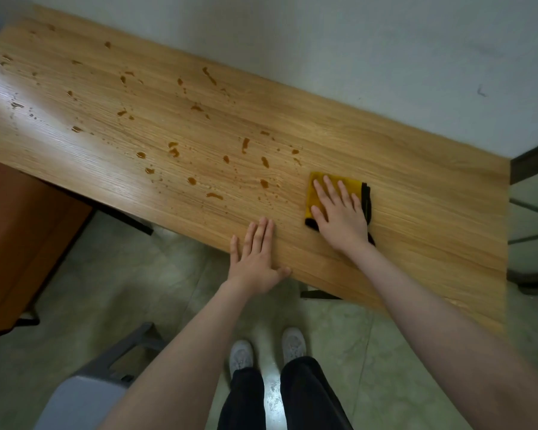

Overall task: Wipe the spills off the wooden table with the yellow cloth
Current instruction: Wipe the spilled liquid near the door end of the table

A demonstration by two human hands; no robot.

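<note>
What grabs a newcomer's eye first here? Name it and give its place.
The brown spills scattered over the wooden table, from its far left end to just left of the cloth, stand out first. Next is the yellow cloth with a dark edge, pressed flat under the right hand towards the table's right. The left hand lies flat and empty at the near edge.

Both arms stretched forward, left hand (258, 259) flat, right hand (339, 212) flat, fingers (330, 189) spread

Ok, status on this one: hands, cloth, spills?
Right hand flat on yellow cloth. Left hand flat on table edge. Spills unwiped, nothing blocking.
</note>
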